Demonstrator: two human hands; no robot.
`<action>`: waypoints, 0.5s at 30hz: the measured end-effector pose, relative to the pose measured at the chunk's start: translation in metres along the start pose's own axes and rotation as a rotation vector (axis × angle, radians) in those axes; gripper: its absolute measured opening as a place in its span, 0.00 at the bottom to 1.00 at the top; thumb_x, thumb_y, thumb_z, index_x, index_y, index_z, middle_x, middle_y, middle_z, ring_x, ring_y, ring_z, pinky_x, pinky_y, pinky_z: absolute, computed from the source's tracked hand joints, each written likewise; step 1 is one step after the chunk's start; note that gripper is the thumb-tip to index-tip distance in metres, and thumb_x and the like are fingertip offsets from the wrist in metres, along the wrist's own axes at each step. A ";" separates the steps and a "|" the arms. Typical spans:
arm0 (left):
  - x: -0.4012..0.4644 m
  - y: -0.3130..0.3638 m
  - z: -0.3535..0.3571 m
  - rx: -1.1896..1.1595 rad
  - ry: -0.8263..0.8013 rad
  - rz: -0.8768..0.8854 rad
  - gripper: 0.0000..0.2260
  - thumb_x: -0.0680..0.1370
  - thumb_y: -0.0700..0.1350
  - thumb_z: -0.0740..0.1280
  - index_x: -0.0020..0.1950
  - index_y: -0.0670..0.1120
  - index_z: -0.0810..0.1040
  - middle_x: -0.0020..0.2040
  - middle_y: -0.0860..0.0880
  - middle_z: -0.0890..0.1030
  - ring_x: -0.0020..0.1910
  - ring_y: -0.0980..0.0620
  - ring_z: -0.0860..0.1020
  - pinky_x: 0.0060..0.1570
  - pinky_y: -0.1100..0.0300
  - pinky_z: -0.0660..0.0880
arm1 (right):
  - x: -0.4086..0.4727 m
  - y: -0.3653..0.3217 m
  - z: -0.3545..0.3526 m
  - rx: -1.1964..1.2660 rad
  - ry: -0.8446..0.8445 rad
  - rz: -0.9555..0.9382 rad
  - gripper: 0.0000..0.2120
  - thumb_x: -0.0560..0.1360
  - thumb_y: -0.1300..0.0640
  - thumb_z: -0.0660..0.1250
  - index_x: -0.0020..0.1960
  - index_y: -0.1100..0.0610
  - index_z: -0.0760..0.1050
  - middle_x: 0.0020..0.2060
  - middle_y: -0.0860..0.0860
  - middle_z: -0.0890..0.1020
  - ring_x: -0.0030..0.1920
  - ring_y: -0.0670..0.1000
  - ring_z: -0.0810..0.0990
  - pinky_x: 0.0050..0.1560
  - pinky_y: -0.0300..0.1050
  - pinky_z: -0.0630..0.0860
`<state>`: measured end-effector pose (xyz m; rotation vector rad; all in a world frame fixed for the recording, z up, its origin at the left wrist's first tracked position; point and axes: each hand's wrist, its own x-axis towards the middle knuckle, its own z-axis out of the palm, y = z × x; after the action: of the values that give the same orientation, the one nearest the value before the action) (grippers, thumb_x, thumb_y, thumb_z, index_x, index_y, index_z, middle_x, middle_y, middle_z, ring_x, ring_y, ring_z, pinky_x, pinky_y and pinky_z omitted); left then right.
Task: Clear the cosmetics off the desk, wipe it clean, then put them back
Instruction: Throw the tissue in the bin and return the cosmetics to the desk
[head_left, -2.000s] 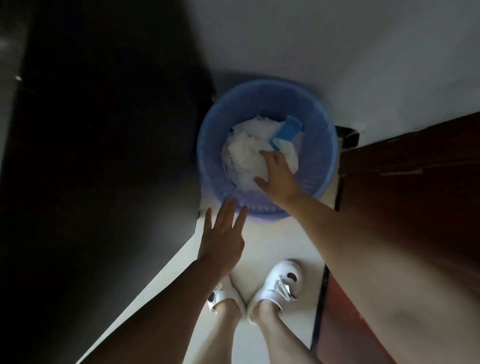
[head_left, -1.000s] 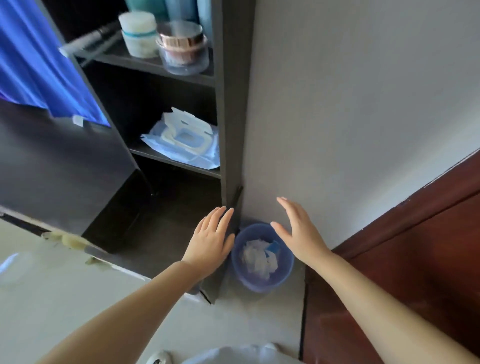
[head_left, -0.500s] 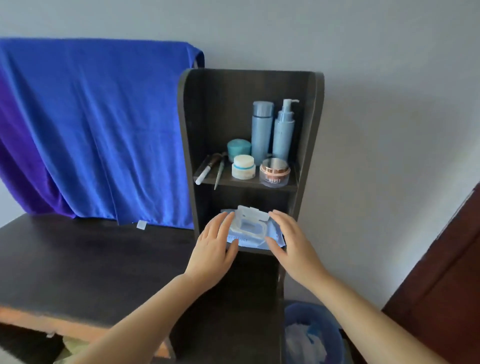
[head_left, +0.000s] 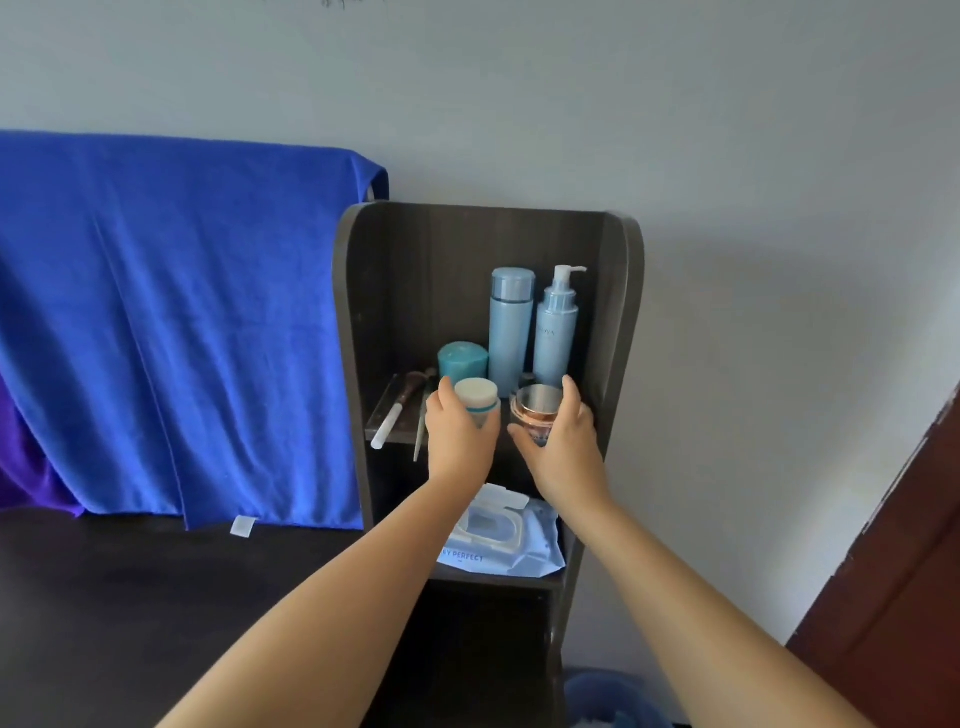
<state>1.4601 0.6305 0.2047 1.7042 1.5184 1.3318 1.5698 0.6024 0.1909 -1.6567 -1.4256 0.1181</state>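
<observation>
At the left of the frame a blue towel (head_left: 171, 322) hangs over the dark desk (head_left: 156, 597). On the shelf (head_left: 395, 431) at centre, brushes (head_left: 400, 410) lie loose at its front edge. The left hand (head_left: 460, 434) curls round a white jar (head_left: 477, 396); just right, the right hand (head_left: 558, 441) cups a rose-gold jar (head_left: 537, 410). Behind stand a teal jar (head_left: 462, 361), a capped bottle (head_left: 510, 327) and a pump bottle (head_left: 557, 332). Lifting both jars together, a knuckle could tip the bottles or nudge the brushes off.
</observation>
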 end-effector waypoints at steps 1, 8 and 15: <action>0.003 -0.002 0.003 0.026 0.011 -0.004 0.30 0.75 0.47 0.67 0.72 0.42 0.56 0.68 0.42 0.64 0.67 0.45 0.64 0.62 0.54 0.66 | 0.001 0.001 0.000 -0.017 -0.004 0.004 0.41 0.71 0.49 0.70 0.74 0.57 0.50 0.67 0.60 0.67 0.65 0.59 0.69 0.60 0.52 0.72; 0.009 -0.011 0.010 0.203 0.078 0.059 0.28 0.74 0.48 0.68 0.69 0.40 0.61 0.64 0.41 0.69 0.63 0.44 0.68 0.60 0.52 0.69 | 0.002 0.002 -0.004 0.043 -0.030 0.004 0.38 0.69 0.48 0.72 0.71 0.58 0.57 0.65 0.57 0.68 0.63 0.56 0.70 0.59 0.46 0.71; -0.013 -0.010 -0.010 -0.012 0.061 0.146 0.27 0.71 0.49 0.72 0.65 0.46 0.64 0.61 0.48 0.69 0.61 0.51 0.68 0.57 0.59 0.69 | -0.019 0.003 -0.025 0.180 -0.056 -0.122 0.35 0.66 0.51 0.75 0.68 0.56 0.62 0.61 0.53 0.70 0.58 0.48 0.72 0.53 0.36 0.69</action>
<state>1.4483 0.6185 0.1954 1.8124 1.4389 1.4760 1.5808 0.5723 0.1945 -1.4262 -1.5087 0.2184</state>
